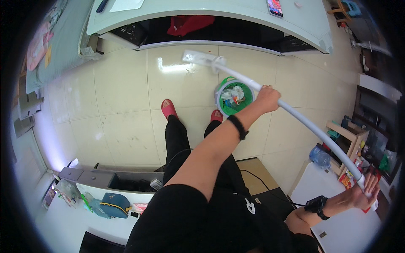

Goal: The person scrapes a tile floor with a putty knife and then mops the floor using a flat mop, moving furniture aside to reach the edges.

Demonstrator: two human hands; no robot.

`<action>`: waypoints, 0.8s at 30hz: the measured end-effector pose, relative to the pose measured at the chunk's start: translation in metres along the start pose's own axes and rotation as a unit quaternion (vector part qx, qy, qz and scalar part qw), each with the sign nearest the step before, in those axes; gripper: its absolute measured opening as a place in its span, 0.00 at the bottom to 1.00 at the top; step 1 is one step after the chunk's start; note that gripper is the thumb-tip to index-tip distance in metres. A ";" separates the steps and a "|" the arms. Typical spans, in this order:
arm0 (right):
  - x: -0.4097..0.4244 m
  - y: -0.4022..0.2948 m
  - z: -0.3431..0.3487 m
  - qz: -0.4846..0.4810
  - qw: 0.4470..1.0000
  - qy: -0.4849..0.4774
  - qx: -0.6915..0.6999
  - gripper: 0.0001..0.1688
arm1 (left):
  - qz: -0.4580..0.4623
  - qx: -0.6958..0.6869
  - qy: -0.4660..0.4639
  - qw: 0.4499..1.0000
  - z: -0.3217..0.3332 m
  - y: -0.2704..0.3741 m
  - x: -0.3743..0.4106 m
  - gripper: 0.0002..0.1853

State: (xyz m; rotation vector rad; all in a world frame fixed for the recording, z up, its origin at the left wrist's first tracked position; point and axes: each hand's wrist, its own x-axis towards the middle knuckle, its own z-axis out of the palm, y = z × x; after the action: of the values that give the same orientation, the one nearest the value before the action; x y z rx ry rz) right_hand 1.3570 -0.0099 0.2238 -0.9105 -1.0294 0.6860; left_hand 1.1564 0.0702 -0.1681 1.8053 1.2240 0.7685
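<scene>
Both my hands hold a long white pole (307,122), which slants from upper left to lower right. My left hand (269,98) is wrapped around the pole's upper middle, above the right side of the trash bin. My right hand (365,193) grips its lower-right end, beside the white tabletop. At the far end is a flat, pale cleaning head (201,58), blurred, over the tiled floor before the cabinet; whether it touches the floor I cannot tell. Near my feet stands a round grey trash bin (218,98), lined with a green bag and holding crumpled waste.
A white-topped cabinet (218,8) with a dark open shelf spans the front; red cloth (190,24) lies inside. A phone (275,8) rests on top. The bed (63,47) is at left. Behind me are a white desk (60,218) and a wooden rack (343,131). A black cable (262,183) runs by my body.
</scene>
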 end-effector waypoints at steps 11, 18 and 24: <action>-0.108 0.155 0.124 0.234 0.946 -0.062 0.215 0.09 | -0.149 0.125 0.090 0.977 -0.135 -0.157 -0.210 0.15; -0.103 0.157 0.138 0.234 0.912 -0.266 0.207 0.07 | -0.201 0.165 0.273 0.926 -0.139 -0.165 -0.206 0.16; -0.006 0.113 0.049 0.106 0.948 -0.249 0.167 0.10 | -0.097 0.114 0.365 0.919 -0.053 -0.101 -0.054 0.13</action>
State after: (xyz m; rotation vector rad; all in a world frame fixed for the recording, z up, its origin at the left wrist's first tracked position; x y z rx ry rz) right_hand 1.3024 0.0528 0.1328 -0.5609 -1.2163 1.2748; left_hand 1.0482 0.0553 -0.2326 1.5715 2.0087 1.2887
